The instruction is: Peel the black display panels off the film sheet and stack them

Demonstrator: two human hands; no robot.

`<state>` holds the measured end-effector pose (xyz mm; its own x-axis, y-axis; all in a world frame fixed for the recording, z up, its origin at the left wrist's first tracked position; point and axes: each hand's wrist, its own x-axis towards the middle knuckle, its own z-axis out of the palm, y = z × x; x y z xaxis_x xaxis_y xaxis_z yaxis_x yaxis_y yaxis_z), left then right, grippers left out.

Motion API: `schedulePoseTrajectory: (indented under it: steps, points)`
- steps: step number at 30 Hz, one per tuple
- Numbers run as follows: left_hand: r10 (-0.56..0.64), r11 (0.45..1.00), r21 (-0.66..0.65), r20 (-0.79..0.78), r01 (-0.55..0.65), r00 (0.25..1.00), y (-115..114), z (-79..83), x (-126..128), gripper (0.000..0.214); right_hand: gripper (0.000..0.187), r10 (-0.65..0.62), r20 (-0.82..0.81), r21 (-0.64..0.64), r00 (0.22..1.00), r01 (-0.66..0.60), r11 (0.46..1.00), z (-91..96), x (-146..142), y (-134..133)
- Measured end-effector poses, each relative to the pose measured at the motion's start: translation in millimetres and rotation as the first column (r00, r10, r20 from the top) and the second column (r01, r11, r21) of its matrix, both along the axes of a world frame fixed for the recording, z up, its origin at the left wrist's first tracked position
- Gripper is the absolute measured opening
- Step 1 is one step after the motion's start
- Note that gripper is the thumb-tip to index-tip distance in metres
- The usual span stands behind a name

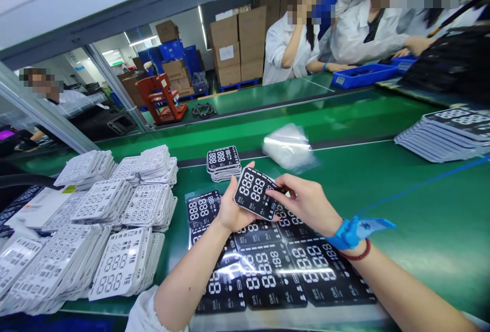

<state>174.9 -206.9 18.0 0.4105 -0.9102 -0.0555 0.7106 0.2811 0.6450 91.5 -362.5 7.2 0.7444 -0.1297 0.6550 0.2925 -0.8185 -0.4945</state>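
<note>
My left hand (229, 209) grips one black display panel (253, 191) with white seven-segment digits, held tilted above the green bench. My right hand (306, 202) pinches the panel's right edge with thumb and forefinger; a blue wrist strap (350, 232) and a red bead bracelet sit on that wrist. Under both hands lies a sheet of black digit panels (283, 265) in rows. A small stack of the same black panels (223, 162) rests just beyond my hands.
Several stacks of white plastic frames (115, 219) fill the left side. A clear plastic bag (289, 145) lies behind. Dark panel sheets (447, 133) are piled at right. People in white coats work at a blue tray (363, 74) across the bench; cardboard boxes stand behind.
</note>
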Motion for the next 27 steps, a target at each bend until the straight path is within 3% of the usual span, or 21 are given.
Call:
schedulePoseTrajectory:
  steps: [3, 5, 7, 9, 13, 20, 27]
  points:
    - [0.050, 0.997, 0.057, 0.033, -0.052, 0.998, -0.6, 4.3, -3.0, 0.053, 0.044, -0.156, -0.028, -0.167, 0.987, 0.149, 0.975, 0.9, 3.1, -1.7]
    - [0.094, 0.988, 0.119, 0.081, -0.103, 0.992, -2.9, 6.2, -7.2, 0.057, 0.048, -0.185, 0.007, -0.170, 0.983, 0.183, 0.968, 3.1, 4.2, 0.0]
    - [0.176, 0.967, 0.154, 0.176, -0.204, 0.969, -7.1, 5.4, -12.9, 0.065, 0.048, -0.020, 0.023, -0.155, 1.000, 0.024, 0.988, 5.0, 5.2, 5.0]
    - [0.275, 0.932, 0.150, 0.295, -0.329, 0.915, -12.1, 2.0, -19.1, 0.069, 0.044, 0.226, -0.012, -0.193, 0.974, -0.224, 0.955, 5.1, 6.8, 11.5]
    - [0.364, 0.865, 0.163, 0.448, -0.475, 0.817, -19.4, -6.3, -25.3, 0.063, 0.037, 0.323, -0.024, -0.240, 0.946, -0.319, 0.917, 1.7, 10.9, 18.5]
    - [0.296, 0.859, 0.211, 0.540, -0.467, 0.788, -22.4, -0.4, -17.6, 0.059, 0.028, 0.338, -0.053, -0.185, 0.940, -0.341, 0.921, 1.2, 12.1, 15.3]
    - [0.301, 0.859, 0.263, 0.435, -0.440, 0.849, -24.9, 0.5, -24.1, 0.061, 0.030, 0.357, -0.035, -0.074, 0.934, -0.358, 0.931, 2.8, 12.8, 15.3]
